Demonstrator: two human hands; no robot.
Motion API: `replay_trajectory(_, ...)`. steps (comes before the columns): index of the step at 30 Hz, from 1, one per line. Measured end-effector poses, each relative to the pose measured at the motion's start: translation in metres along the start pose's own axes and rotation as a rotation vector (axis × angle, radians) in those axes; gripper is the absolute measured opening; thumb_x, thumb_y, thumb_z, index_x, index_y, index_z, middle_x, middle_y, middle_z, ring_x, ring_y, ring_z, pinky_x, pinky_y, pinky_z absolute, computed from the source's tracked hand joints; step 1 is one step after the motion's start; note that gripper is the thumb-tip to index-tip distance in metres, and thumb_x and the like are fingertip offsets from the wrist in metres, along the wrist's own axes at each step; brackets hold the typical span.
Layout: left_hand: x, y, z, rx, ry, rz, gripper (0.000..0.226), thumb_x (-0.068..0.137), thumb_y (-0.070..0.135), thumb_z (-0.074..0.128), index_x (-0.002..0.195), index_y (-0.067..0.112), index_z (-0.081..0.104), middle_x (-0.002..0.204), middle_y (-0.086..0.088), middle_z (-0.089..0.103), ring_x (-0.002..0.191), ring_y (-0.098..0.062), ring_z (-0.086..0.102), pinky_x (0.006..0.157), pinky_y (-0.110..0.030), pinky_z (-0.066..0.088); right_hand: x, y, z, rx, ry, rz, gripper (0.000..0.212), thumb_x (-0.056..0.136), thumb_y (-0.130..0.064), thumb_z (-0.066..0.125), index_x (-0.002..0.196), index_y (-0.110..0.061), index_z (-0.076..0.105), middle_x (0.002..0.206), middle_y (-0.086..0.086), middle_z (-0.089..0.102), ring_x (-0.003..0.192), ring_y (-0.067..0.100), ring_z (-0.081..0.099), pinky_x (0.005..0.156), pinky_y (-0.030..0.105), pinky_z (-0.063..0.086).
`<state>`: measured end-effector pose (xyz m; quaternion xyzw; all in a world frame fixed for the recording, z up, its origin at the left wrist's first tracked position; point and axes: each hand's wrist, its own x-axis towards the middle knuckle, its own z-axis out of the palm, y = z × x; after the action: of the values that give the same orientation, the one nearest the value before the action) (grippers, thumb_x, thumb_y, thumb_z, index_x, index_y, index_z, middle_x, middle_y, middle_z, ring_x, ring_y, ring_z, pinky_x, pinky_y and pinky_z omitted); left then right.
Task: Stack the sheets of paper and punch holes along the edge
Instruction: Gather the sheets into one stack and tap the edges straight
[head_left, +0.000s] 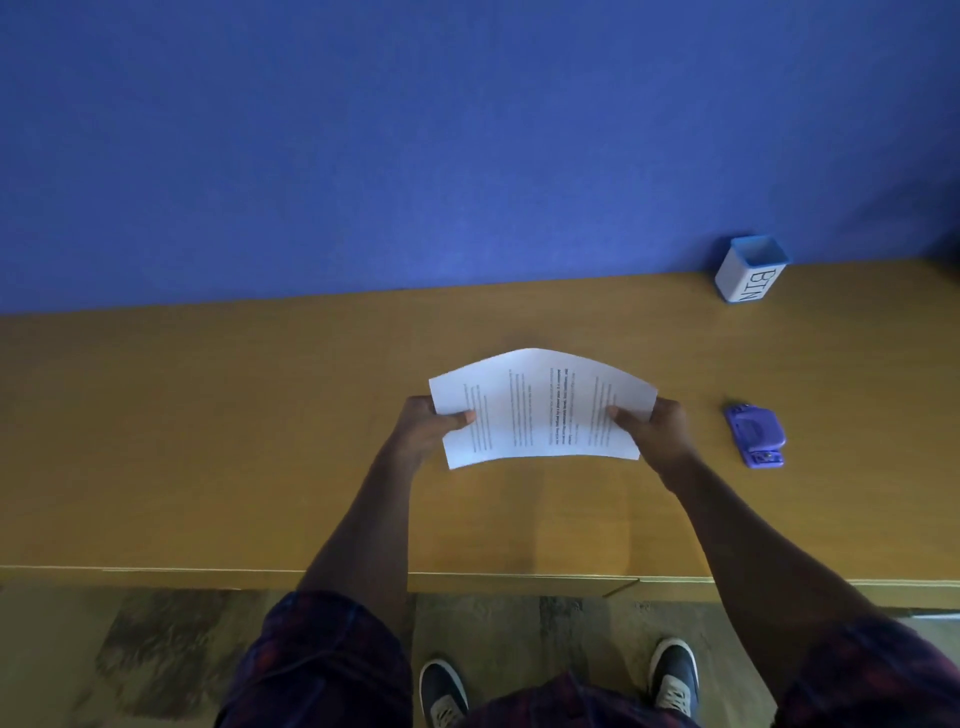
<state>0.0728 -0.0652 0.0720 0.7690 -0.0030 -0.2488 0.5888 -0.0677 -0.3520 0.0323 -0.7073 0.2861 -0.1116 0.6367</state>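
bin (748, 275) (inside unseen) stands apart from paper (540, 410) both hands grip.

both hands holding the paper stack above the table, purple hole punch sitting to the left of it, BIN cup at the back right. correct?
Wrong on one point: the purple hole punch sits on the table to the right of the paper stack, as the head view shows. The left hand and right hand do hold it, and the BIN cup is back right.

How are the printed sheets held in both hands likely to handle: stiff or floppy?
Probably floppy: the sheets already bow upward in the middle between the left hand and right hand. Likely light, since thumb pinches at the two short edges carry them. Released on one side, they would probably droop or fan apart.
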Motion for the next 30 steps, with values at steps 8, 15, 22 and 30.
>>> replay_trajectory(8,0.004,0.006,-0.007,-0.116,-0.010,0.114,0.018,0.084,0.004,0.082,0.093,0.019,0.081,0.096,0.005,0.081,0.087,-0.008,0.077,0.073,-0.023,0.059,0.005,-0.024,0.001,0.167,0.005,-0.176,0.017,0.089,-0.007,0.074,0.099,-0.020,0.077,0.098,-0.005,0.080,0.089,0.011,0.076,0.071,0.020,0.058)
replay_trajectory(15,-0.002,-0.013,0.013,-0.017,0.164,-0.005,0.017,0.089,0.016,0.080,0.105,0.016,0.075,0.106,-0.002,0.076,0.102,-0.025,0.073,0.092,-0.043,0.057,0.000,0.008,0.006,-0.081,0.238,0.062,0.067,0.086,-0.024,0.080,0.143,-0.022,0.045,0.121,-0.003,0.062,0.110,0.015,0.061,0.089,0.034,0.050)
replay_trajectory(22,-0.010,-0.008,0.030,-0.522,0.092,-0.075,0.033,0.094,0.016,0.074,0.126,0.015,0.067,0.128,-0.005,0.073,0.109,-0.026,0.070,0.078,-0.038,0.056,0.000,-0.008,0.020,0.170,0.018,0.313,0.121,0.069,-0.062,0.084,0.158,-0.021,0.013,0.126,0.004,0.062,0.109,0.022,0.065,0.097,0.047,0.056)
replay_trajectory(30,-0.017,-0.021,0.044,-0.497,-0.130,-0.179,0.034,0.087,0.019,0.082,0.118,0.024,0.068,0.119,0.000,0.077,0.114,-0.025,0.070,0.099,-0.052,0.055,0.007,-0.051,0.038,0.503,-0.139,0.049,0.042,0.086,-0.016,0.080,0.125,-0.012,0.067,0.120,0.006,0.075,0.111,0.029,0.071,0.080,0.039,0.061)
